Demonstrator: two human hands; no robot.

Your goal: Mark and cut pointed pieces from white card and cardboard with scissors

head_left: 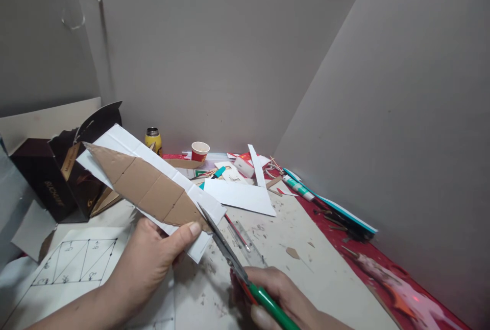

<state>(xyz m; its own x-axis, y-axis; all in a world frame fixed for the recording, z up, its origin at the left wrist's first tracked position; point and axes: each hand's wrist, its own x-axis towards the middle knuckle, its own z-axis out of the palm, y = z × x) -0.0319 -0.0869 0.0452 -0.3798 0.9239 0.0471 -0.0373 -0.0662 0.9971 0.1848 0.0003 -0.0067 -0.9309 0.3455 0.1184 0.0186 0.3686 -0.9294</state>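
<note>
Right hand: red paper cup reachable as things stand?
Probably not: the right hand is occupied by the green-handled scissors, and in this view the white card, held by the left hand, crosses the direct line to the red paper cup. Depth is hard to judge.

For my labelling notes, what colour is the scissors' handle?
The scissors' handle is green with some red-orange, shown in the head view.
</note>
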